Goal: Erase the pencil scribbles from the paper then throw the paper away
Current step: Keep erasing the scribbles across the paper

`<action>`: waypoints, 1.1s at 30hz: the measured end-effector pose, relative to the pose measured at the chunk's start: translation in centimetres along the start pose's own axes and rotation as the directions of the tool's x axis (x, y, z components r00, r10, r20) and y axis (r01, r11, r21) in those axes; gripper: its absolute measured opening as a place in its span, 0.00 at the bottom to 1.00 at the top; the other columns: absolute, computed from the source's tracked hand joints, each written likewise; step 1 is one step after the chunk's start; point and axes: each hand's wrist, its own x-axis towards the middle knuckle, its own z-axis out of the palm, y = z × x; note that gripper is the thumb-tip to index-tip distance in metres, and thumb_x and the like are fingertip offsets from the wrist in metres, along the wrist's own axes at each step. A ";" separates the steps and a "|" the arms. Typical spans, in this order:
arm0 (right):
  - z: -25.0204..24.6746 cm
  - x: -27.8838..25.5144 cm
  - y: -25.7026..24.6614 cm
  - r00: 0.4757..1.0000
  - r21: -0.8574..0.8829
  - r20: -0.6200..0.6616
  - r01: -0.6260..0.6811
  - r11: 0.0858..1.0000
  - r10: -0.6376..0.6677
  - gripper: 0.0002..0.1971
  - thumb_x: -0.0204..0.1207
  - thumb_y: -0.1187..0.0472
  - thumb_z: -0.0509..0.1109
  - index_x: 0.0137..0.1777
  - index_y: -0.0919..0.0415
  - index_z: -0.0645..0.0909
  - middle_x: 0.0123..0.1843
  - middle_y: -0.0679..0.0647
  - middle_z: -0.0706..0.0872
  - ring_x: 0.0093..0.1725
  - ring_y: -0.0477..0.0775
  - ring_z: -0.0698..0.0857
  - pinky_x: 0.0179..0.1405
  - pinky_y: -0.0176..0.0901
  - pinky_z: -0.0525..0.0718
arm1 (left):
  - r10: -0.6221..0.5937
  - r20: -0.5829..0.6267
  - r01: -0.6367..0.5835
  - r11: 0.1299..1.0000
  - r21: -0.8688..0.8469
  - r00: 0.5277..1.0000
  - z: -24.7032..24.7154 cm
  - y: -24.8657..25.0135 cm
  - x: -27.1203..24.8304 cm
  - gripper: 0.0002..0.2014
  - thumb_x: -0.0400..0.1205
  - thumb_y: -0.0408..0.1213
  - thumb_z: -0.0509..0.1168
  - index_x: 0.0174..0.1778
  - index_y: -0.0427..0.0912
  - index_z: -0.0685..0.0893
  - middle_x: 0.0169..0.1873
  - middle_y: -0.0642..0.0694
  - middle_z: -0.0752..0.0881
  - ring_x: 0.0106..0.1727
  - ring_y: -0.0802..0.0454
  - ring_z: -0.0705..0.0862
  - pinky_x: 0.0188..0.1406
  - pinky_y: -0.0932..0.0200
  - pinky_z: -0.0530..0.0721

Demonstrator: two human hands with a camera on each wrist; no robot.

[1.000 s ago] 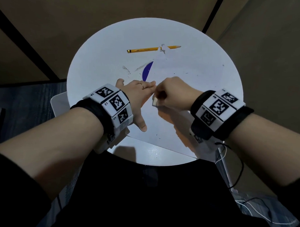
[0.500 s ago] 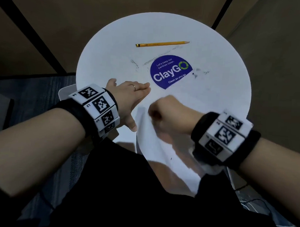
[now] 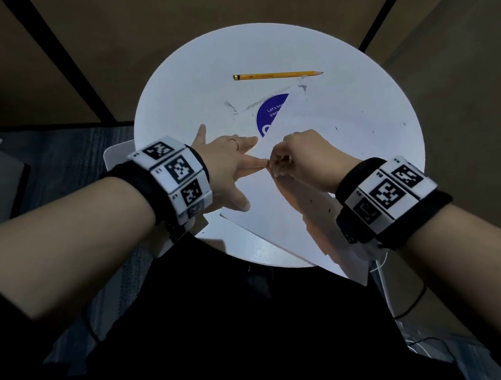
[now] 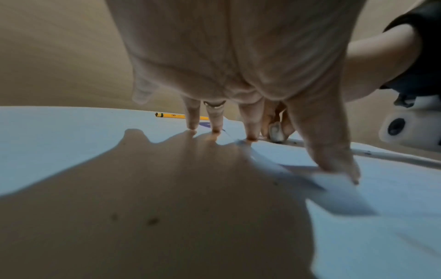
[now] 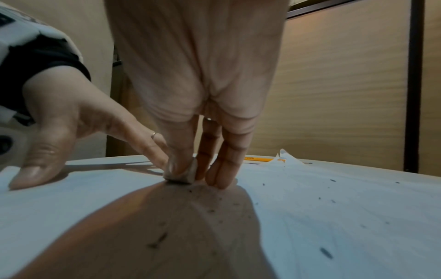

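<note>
We see the paper (image 3: 315, 169) lying slantwise over the right and lower half of the round white table (image 3: 191, 74), its near corner hanging past the table's lower right rim and its far corner, crumpled and torn, lifted just under the pencil's tip near the top of the head view. It is a single thin sheet, light and limp, and we judge it will slide, buckle and tear under rubbing unless it is pinned close to the stroke. For throwing it away we would take it by an edge or simply crush it.

The eraser (image 5: 181, 172), a small pale block, is pinched by our right hand (image 3: 304, 157) between thumb and curled fingers and stands on the sheet at the centre of the right wrist view. Our left hand (image 3: 224, 166) lies spread and flat, thumb and longest finger pressing the sheet's left edge, its fingertip touching the right hand. Dark eraser crumbs (image 5: 325, 253) are scattered over the paper. No clear scribbles show on the sheet, though the part under the hands is hidden.

The yellow pencil (image 3: 276, 75) lies apart in the upper middle; its printed mark is too small to read. A blue round sticker (image 3: 270, 113) on the table is half covered by the sheet; we can read only "Let's kee". Grey smudges (image 3: 229, 106) mark the bare table to its left.
</note>
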 end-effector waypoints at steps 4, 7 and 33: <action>0.6 -0.2 -0.1 0.997 -0.028 -0.057 -0.048 0.998 0.047 0.11 0.78 0.67 0.63 0.56 0.63 0.84 0.52 0.59 0.85 0.53 0.57 0.81 0.44 0.38 0.71 | -0.001 0.016 -0.002 0.986 0.165 1.000 0.7 0.2 0.6 0.52 0.67 0.66 0.70 0.81 0.66 0.44 0.82 0.53 0.35 0.82 0.48 0.35 0.74 0.24 0.38; 1.1 -1.2 -1.6 0.997 0.003 -0.065 -0.046 0.999 0.046 0.10 0.77 0.66 0.62 0.49 0.67 0.84 0.48 0.61 0.86 0.48 0.58 0.80 0.47 0.45 0.75 | 0.020 0.026 -0.025 0.980 0.198 0.999 0.8 0.3 0.4 0.55 0.67 0.65 0.71 0.81 0.64 0.41 0.81 0.57 0.34 0.82 0.48 0.35 0.72 0.23 0.40; 2.3 -3.9 -3.5 0.984 0.191 0.155 0.062 0.980 -0.092 0.07 0.74 0.61 0.70 0.43 0.65 0.85 0.38 0.50 0.87 0.35 0.47 0.79 0.34 0.27 0.71 | 0.024 0.085 -0.042 0.976 0.216 0.996 0.5 0.2 0.5 0.57 0.68 0.65 0.70 0.81 0.59 0.36 0.80 0.61 0.32 0.83 0.49 0.36 0.70 0.20 0.40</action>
